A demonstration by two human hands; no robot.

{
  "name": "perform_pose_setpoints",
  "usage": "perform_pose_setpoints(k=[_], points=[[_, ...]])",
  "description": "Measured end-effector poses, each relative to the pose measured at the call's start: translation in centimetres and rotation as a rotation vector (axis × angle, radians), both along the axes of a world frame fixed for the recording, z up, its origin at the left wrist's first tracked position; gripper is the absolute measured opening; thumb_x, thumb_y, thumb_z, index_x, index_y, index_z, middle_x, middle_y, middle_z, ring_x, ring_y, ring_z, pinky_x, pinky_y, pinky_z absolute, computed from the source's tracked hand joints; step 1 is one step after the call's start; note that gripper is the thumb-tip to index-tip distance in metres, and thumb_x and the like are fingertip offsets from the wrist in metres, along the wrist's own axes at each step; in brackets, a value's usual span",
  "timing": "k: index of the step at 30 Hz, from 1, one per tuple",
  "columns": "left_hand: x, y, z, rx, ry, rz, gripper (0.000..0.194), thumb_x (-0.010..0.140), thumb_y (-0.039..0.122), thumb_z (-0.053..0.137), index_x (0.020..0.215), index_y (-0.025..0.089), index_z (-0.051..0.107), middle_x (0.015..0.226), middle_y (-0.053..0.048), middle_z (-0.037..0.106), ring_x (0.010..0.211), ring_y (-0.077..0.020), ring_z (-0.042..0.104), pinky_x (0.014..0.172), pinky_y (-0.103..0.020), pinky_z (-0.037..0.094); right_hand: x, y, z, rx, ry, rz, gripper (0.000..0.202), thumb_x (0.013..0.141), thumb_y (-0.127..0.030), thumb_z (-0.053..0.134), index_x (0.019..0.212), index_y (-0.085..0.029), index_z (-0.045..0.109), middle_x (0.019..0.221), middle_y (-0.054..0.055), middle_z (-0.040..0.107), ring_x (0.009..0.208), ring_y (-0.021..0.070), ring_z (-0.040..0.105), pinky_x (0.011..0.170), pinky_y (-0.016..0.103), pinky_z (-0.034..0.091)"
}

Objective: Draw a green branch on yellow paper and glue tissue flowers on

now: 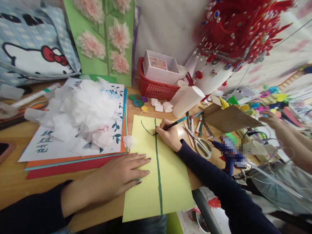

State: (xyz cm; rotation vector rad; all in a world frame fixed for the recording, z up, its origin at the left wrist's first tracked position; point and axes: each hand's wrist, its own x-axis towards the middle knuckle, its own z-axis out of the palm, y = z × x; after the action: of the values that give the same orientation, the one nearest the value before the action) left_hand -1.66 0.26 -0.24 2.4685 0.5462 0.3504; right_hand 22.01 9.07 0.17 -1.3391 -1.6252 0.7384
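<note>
A sheet of yellow paper (141, 195) lies in front of me with a long dark green line (158, 169) running down it. A thinner curved green stroke (145, 127) joins that line near the top. Fingers closed around a paintbrush (175, 123) with a dark handle and teal end, my right hand (169, 135) rests on the upper part of the sheet. The brush tip is at the green line where the curve meets it. My left hand (124, 174) lies flat on the sheet's left side, fingers spread, holding nothing.
To the left, a heap of white tissue pieces (83, 110) covers a stack of coloured paper (73, 165). Small paint pots (138, 102) and a red basket (158, 90) stand behind the sheet. At right are scissors (203, 148), a glue gun (229, 154) and another person's arm (280, 128).
</note>
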Motion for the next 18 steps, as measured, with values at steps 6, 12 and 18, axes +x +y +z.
perform_pose_setpoints(k=[6, 12, 18], points=[[-0.15, 0.0, -0.21, -0.014, -0.05, 0.008, 0.035, 0.1, 0.017, 0.055, 0.132, 0.023, 0.064, 0.153, -0.005, 0.047, 0.143, -0.024, 0.042, 0.119, -0.041, 0.035, 0.36, -0.33, 0.15, -0.012, 0.004, -0.001, 0.027, 0.063, -0.024, 0.056, 0.052, -0.023, 0.032, 0.05, -0.007, 0.032, 0.05, 0.0096, 0.029, 0.049, 0.026, 0.024], [-0.04, 0.03, 0.25, 0.008, -0.003, -0.006, 0.035, 0.099, 0.015, 0.055, 0.131, 0.02, 0.065, 0.153, -0.007, 0.047, 0.142, -0.0256, 0.043, 0.118, -0.042, 0.037, 0.93, -0.39, 0.07, 0.008, 0.038, -0.03, 0.026, 0.063, -0.023, 0.057, 0.052, -0.023, 0.034, 0.05, -0.007, 0.033, 0.05, 0.01, 0.03, 0.049, 0.026, 0.024], [-0.17, 0.03, 0.01, 0.003, -0.036, 0.006, 0.034, 0.1, 0.016, 0.054, 0.131, 0.022, 0.065, 0.152, -0.006, 0.048, 0.142, -0.0241, 0.044, 0.119, -0.041, 0.035, 0.43, -0.02, -0.1, -0.021, 0.041, -0.053, 0.032, 0.071, -0.028, 0.062, 0.054, -0.023, 0.036, 0.051, -0.006, 0.036, 0.051, 0.0102, 0.033, 0.05, 0.026, 0.027]])
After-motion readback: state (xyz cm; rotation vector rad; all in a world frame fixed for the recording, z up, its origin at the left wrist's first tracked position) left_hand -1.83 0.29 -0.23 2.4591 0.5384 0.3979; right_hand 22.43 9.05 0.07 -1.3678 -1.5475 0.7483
